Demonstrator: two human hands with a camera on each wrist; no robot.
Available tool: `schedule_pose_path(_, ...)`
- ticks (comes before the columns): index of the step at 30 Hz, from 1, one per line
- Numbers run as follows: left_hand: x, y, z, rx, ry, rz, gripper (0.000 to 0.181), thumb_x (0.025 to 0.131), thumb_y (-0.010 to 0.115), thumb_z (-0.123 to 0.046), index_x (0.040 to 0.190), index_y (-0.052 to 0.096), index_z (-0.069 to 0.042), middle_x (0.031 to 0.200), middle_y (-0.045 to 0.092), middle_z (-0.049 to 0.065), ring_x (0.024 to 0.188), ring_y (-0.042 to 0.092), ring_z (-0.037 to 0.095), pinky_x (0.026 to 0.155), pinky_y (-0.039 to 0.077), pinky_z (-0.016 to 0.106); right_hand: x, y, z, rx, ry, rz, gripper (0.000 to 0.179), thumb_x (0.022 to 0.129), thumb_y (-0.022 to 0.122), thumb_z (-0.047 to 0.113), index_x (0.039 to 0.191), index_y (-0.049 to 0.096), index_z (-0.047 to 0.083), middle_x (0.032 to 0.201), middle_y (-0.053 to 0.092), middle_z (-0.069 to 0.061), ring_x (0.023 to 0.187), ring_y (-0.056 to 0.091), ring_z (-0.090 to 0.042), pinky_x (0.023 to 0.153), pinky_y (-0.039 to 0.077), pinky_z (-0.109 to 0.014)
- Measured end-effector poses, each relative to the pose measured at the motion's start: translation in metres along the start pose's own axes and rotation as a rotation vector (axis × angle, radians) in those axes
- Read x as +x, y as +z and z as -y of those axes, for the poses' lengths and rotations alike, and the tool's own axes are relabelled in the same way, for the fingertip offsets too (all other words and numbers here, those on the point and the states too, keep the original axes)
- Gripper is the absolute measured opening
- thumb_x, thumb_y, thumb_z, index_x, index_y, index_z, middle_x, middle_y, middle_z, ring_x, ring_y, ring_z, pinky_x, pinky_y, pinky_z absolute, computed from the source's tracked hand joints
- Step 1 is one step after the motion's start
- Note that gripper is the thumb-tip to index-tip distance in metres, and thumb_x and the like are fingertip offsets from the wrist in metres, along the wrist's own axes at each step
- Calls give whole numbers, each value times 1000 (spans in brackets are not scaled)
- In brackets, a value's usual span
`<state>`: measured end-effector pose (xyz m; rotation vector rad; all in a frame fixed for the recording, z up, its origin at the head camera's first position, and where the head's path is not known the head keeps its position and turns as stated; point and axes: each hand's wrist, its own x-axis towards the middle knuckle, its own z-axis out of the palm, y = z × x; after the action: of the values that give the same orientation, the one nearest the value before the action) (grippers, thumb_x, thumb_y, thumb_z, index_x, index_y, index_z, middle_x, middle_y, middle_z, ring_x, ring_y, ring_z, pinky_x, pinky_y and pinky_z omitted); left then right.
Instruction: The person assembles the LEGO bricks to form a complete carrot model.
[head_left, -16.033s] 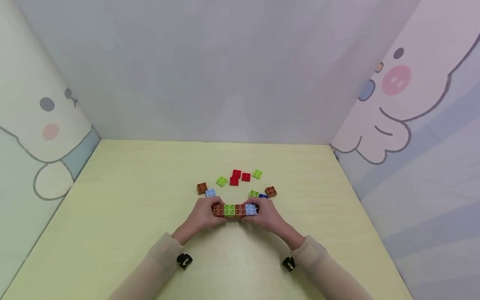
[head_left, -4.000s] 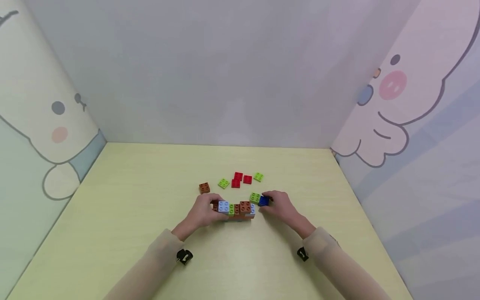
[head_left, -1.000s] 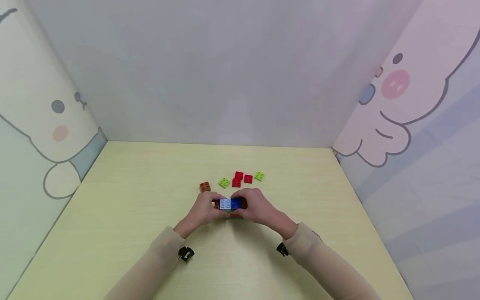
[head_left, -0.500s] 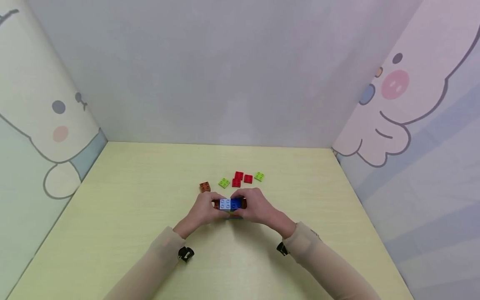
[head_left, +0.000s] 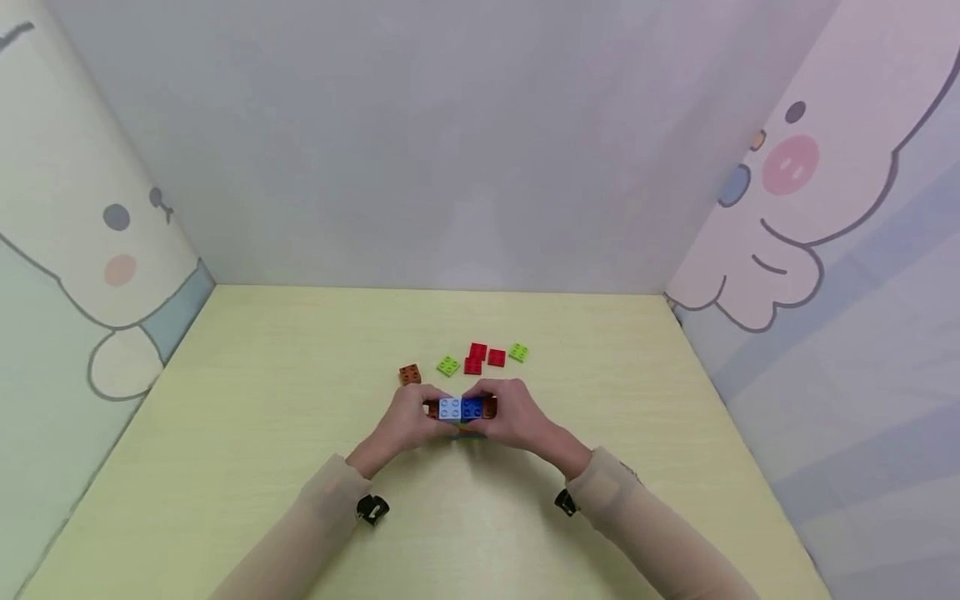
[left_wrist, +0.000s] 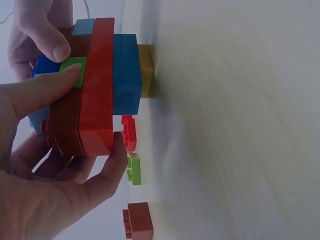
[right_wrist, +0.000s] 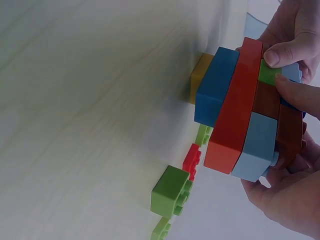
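Observation:
In the head view, a stack of building bricks stands between both hands, with a light blue brick (head_left: 450,408) and a dark blue brick (head_left: 472,407) side by side on top. A brown brick (head_left: 490,407) sits at the right of that row. My left hand (head_left: 408,418) grips the stack's left end, its thumb across the green brick (left_wrist: 79,64) in the left wrist view. My right hand (head_left: 512,414) pinches the dark blue brick between thumb and fingers. Below lie a long red brick (right_wrist: 234,110), a blue brick (right_wrist: 216,87) and a yellow one (right_wrist: 199,80).
Behind the hands lie loose bricks: a brown one (head_left: 409,374), flat red ones (head_left: 477,352), and lime ones (head_left: 448,366) at either side of them. The right wrist view shows a green brick (right_wrist: 171,192) near the stack. Printed walls enclose the pale table (head_left: 300,333).
Over the seconds before now, light blue, brown and dark blue bricks were added on top of the row. My right hand carried the dark blue brick leftward onto it. Lately the hands barely move.

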<state>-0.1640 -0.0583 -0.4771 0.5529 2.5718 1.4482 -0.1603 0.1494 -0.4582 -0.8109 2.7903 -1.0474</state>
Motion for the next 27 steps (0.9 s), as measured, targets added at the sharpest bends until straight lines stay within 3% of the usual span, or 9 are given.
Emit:
schedule_pose_path(6, 0, 1, 2, -2, -21, -9, 30, 65, 89, -11, 92, 75, -11, 88, 67, -4, 83, 58, 14, 74, 49, 33, 2, 3, -4, -9, 29, 13, 34, 73, 84, 27, 103, 70, 18, 94, 64, 13, 82, 56, -7, 71, 48, -25)
schedule_pose_path(19, -2, 1, 1, 3, -32, -5, 31, 65, 89, -11, 93, 75, -12, 89, 66, -5, 84, 58, 14, 75, 49, 34, 1, 3, -11, 76, 114, 43, 37, 71, 85, 36, 101, 70, 21, 92, 63, 13, 83, 56, -10, 72, 48, -28)
schedule_pose_path(27, 1, 0, 1, -11, -65, 5, 34, 64, 90, -13, 94, 75, -13, 91, 65, -4, 85, 57, 16, 74, 49, 34, -6, 4, -23, 127, 183, -23, 43, 65, 86, 47, 96, 71, 21, 88, 64, 11, 80, 56, -13, 68, 48, -31)
